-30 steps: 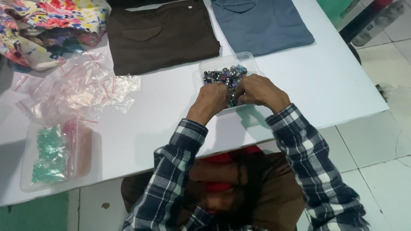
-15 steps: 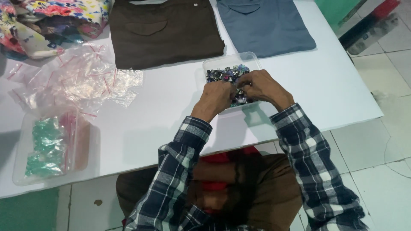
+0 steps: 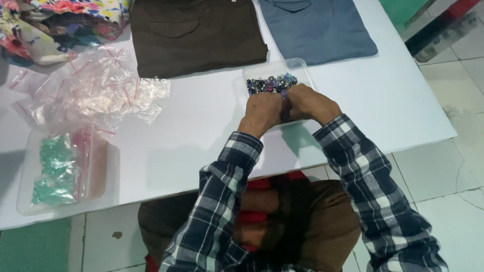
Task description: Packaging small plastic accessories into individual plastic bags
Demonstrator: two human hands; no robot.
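Note:
A clear plastic tray (image 3: pixel 304 70) sits on the white table (image 3: pixel 201 131) and holds a heap of small dark and bluish beads (image 3: pixel 269 83). My left hand (image 3: pixel 263 112) and my right hand (image 3: pixel 308 103) rest side by side over the near half of that tray, knuckles up, fingers curled down into the beads. The fingertips are hidden, so what they pinch cannot be made out. Both arms wear plaid sleeves.
A folded brown garment (image 3: pixel 194 35) and a folded blue-grey garment (image 3: pixel 315 27) lie at the far side. Crumpled clear bags (image 3: pixel 96 88) are at the left, above another clear tray (image 3: pixel 60 168) with green beads. Patterned fabric (image 3: pixel 55 22) fills the far left corner.
Both hands stay over the bead tray with only small finger movement. The view has shifted slightly, so everything sits a little lower and to the right.

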